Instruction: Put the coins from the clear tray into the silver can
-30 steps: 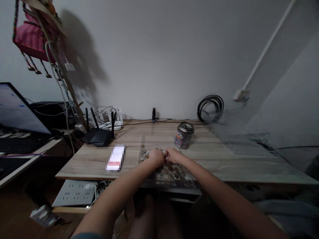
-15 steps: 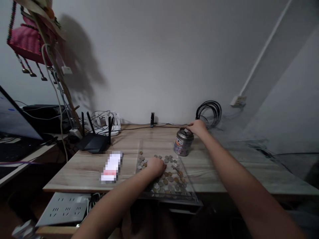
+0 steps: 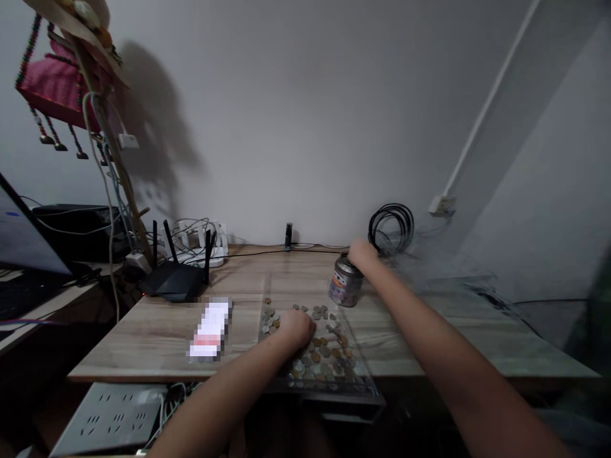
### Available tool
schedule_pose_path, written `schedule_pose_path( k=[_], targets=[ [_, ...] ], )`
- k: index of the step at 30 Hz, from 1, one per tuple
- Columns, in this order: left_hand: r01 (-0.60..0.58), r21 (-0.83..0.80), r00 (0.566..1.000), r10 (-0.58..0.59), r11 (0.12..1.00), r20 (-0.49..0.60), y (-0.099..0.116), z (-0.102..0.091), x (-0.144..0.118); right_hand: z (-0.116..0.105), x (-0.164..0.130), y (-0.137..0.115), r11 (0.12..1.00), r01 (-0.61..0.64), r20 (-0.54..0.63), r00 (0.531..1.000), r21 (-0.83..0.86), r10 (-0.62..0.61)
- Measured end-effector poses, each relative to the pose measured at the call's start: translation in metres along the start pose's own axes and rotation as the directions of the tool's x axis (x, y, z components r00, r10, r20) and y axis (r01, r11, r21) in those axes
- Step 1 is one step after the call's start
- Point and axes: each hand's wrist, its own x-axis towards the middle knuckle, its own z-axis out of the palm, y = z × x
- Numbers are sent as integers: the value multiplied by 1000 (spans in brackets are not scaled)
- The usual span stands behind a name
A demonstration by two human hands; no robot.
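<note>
In the head view, we see our right hand moved: a second ago it was beside our left hand over the tray, and half a second ago its fingertips were at the top of the can. Now it lies curled over more of the lid. Its fingertips are hidden, so we cannot tell whether they pinch anything. Our left hand stays low over the tray, at its 10 to 11 o'clock, loosely closed with the tips out of sight; we cannot tell what it grips.

The coins lie spread in the clear tray, many between the left hand and the near edge, a small cluster at 10 o'clock, just beyond that hand. Taking the tray as our dial, the can stands upright at 1 o'clock, near its far right corner, on the desk. The phone lies at 9, the router sits at 10, a small bottle stands near 12 by the wall, and the cable coil leans at 1, beyond the can.
</note>
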Motion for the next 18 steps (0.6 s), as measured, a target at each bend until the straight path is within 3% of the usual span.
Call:
schedule_pose_path(
  k=[3, 6, 11, 15, 18],
  targets=[
    [36, -42, 999, -37, 998, -29, 1, -1, 0, 0, 2, -1, 996, -80, 25, 996, -39, 81],
    [44, 24, 999, -43, 999, -17, 2, -1, 0, 0, 1, 0, 994, -98, 40, 994, -56, 100],
    [24, 81, 1000, -24, 996, -1, -2, -1, 0, 4, -6, 5, 992, -121, -16, 993, -45, 121],
    [5, 70, 1000, -5, 998, 7, -5, -1, -2, -2, -15, 2, 992, -115, -23, 993, -46, 114],
    [-24, 81, 999, 22, 996, 30, -3, -2, -3, -1, -36, -8, 999, -24, -134, 991, -28, 20]
  ],
)
